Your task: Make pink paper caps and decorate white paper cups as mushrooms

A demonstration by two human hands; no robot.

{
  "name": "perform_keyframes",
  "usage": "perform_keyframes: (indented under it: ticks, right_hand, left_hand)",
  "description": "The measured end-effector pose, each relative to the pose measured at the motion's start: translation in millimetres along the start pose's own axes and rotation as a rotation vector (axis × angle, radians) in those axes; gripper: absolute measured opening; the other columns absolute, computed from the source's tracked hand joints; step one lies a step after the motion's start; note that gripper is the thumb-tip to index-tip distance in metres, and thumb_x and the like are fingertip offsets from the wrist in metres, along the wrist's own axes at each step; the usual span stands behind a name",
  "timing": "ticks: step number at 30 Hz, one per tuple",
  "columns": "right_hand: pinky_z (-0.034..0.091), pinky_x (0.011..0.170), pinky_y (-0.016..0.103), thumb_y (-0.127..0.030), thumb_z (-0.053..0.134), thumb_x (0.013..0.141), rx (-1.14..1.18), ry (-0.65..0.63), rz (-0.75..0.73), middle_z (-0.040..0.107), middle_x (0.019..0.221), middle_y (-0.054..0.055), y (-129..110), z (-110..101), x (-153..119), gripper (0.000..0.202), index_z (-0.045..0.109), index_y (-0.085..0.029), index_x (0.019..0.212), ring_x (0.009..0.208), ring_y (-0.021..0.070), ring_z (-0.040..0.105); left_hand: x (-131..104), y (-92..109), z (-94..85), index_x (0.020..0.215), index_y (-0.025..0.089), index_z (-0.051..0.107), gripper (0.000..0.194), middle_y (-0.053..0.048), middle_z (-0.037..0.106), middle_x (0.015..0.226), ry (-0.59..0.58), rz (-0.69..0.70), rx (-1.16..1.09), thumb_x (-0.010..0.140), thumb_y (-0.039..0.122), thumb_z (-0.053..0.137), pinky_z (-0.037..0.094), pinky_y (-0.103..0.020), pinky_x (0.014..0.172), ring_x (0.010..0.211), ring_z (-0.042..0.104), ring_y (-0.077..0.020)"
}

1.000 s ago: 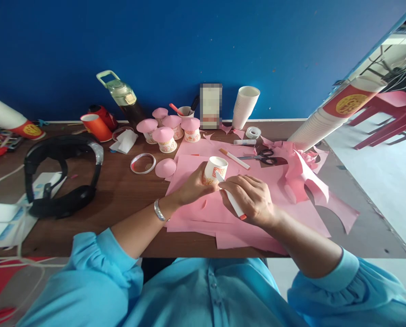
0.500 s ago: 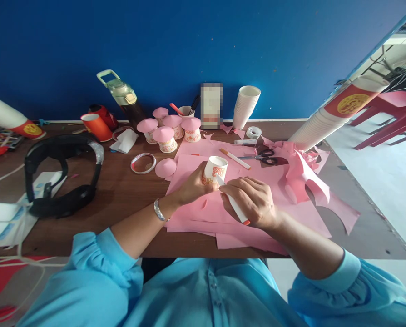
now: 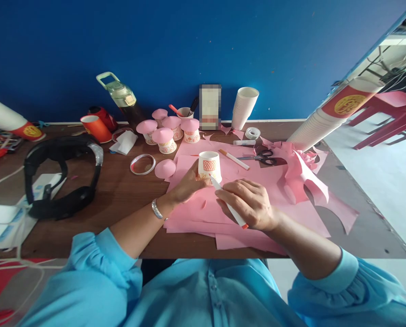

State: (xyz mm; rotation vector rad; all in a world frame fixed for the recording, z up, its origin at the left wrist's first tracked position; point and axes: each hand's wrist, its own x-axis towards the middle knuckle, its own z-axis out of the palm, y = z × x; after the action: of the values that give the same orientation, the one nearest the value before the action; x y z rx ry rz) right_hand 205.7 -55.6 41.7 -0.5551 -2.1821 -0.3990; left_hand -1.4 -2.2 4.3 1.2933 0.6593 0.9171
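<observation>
My left hand (image 3: pixel 188 184) is closed around the left side of a white paper cup (image 3: pixel 210 164), which stands bottom-up with red crosshatching and orange loops drawn on its wall. In my right hand (image 3: pixel 249 204) is a white marker pen (image 3: pixel 235 211) with a red end, its tip at the lower part of the cup's wall. Beneath both hands lie pink paper sheets (image 3: pixel 192 213). Another marker with an orange end (image 3: pixel 235 160) rests behind the cup, beside a pair of black-handled scissors (image 3: pixel 266 157).
Several decorated cups with pink cone tops (image 3: pixel 162 135) stand at the back left, near a loose pink cone (image 3: pixel 165 169) and a tape roll (image 3: pixel 142 164). Stacked paper cups (image 3: pixel 245 109), a bottle (image 3: pixel 123 95), pink scraps (image 3: pixel 307 177) and a black headset (image 3: pixel 61 209) surround the work.
The cup has turned in my left hand and stands more upright, shifted slightly left and lower. The marker in my right hand has followed, its tip now lower on the wall.
</observation>
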Motion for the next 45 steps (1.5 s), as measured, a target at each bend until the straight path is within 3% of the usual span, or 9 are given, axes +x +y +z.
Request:
perform_keyframes:
  ticks: [8, 14, 18, 21, 26, 33, 37, 40, 45]
  right_hand:
    - [0.053, 0.063, 0.031, -0.012, 0.054, 0.100, 0.002, 0.012, 0.183, 0.069, 0.083, 0.003, 6, 1, -4, 0.035, 0.053, -0.022, 0.134, 0.068, 0.0172, 0.066]
    - [0.060, 0.072, 0.034, -0.022, 0.061, 0.100, 0.101, -0.013, 0.456, 0.074, 0.102, 0.008, 6, 13, -6, 0.036, 0.052, -0.024, 0.134, 0.084, 0.0213, 0.074]
    - [0.064, 0.084, 0.041, -0.036, 0.073, 0.095, 0.298, 0.008, 0.651, 0.069, 0.129, 0.014, 5, 21, -8, 0.053, 0.046, -0.025, 0.139, 0.102, 0.0245, 0.074]
    - [0.061, 0.096, 0.048, -0.040, 0.078, 0.090, 0.394, 0.089, 0.723, 0.061, 0.142, 0.016, 7, 25, -9, 0.062, 0.043, -0.028, 0.141, 0.120, 0.0275, 0.069]
    - [0.059, 0.100, 0.051, -0.035, 0.080, 0.087, 0.450, 0.118, 0.763, 0.064, 0.134, 0.013, 13, 33, -14, 0.060, 0.045, -0.029, 0.136, 0.125, 0.0286, 0.065]
    - [0.060, 0.096, 0.047, -0.026, 0.076, 0.087, 0.469, 0.102, 0.733, 0.065, 0.131, 0.012, 26, 27, -15, 0.052, 0.048, -0.028, 0.130, 0.121, 0.0267, 0.066]
    - [0.057, 0.101, 0.048, -0.023, 0.074, 0.087, 0.496, 0.071, 0.699, 0.065, 0.132, 0.013, 33, 23, -12, 0.049, 0.049, -0.027, 0.129, 0.124, 0.0266, 0.065]
    - [0.059, 0.099, 0.047, -0.027, 0.074, 0.088, 0.538, 0.069, 0.710, 0.067, 0.131, 0.012, 36, 24, -14, 0.047, 0.049, -0.026, 0.129, 0.121, 0.0258, 0.067]
    - [0.063, 0.091, 0.041, -0.033, 0.068, 0.096, 0.685, 0.138, 0.736, 0.065, 0.134, 0.013, 35, 27, -17, 0.041, 0.048, -0.026, 0.131, 0.118, 0.0230, 0.069]
  left_hand:
    - [3, 1, -2.4, 0.115, 0.021, 0.059, 0.047, -0.004, 0.064, 0.101, 0.061, 0.029, 0.075, 0.082, 0.047, 0.081, 0.051, -0.037, 0.086, 0.098, 0.061, -0.0226]
    - [5, 6, 2.0, 0.115, 0.022, 0.053, 0.060, -0.008, 0.062, 0.109, 0.316, 0.132, 0.491, 0.073, 0.049, 0.088, 0.053, -0.052, 0.092, 0.104, 0.061, -0.0293]
    - [5, 4, 1.9, 0.119, 0.021, 0.050, 0.065, -0.014, 0.060, 0.121, 0.412, 0.207, 0.726, 0.072, 0.044, 0.089, 0.052, -0.058, 0.096, 0.113, 0.059, -0.0365]
    - [3, 1, 1.7, 0.127, 0.019, 0.047, 0.067, -0.016, 0.056, 0.127, 0.380, 0.299, 0.936, 0.077, 0.045, 0.084, 0.053, -0.056, 0.098, 0.119, 0.057, -0.0376]
    - [-3, -3, 6.2, 0.136, 0.022, 0.045, 0.058, -0.015, 0.055, 0.129, 0.234, 0.359, 1.114, 0.087, 0.033, 0.074, 0.055, -0.049, 0.093, 0.121, 0.057, -0.0362]
    - [2, -9, -0.1, 0.145, 0.022, 0.038, 0.078, -0.018, 0.052, 0.144, 0.225, 0.395, 0.921, 0.083, 0.046, 0.079, 0.047, -0.055, 0.112, 0.138, 0.050, -0.0367]
    - [2, -2, -0.7, 0.145, 0.023, 0.042, 0.071, -0.017, 0.052, 0.149, 0.179, 0.280, 0.777, 0.085, 0.039, 0.076, 0.044, -0.053, 0.115, 0.141, 0.050, -0.0352]
    - [1, 6, 2.7, 0.136, 0.022, 0.051, 0.060, -0.013, 0.061, 0.139, 0.118, 0.177, 0.661, 0.084, 0.036, 0.077, 0.050, -0.050, 0.108, 0.128, 0.059, -0.0324]
    - [1, 8, 2.0, 0.126, 0.020, 0.059, 0.060, -0.011, 0.066, 0.129, 0.052, 0.008, 0.171, 0.078, 0.043, 0.085, 0.052, -0.048, 0.104, 0.122, 0.062, -0.0308]
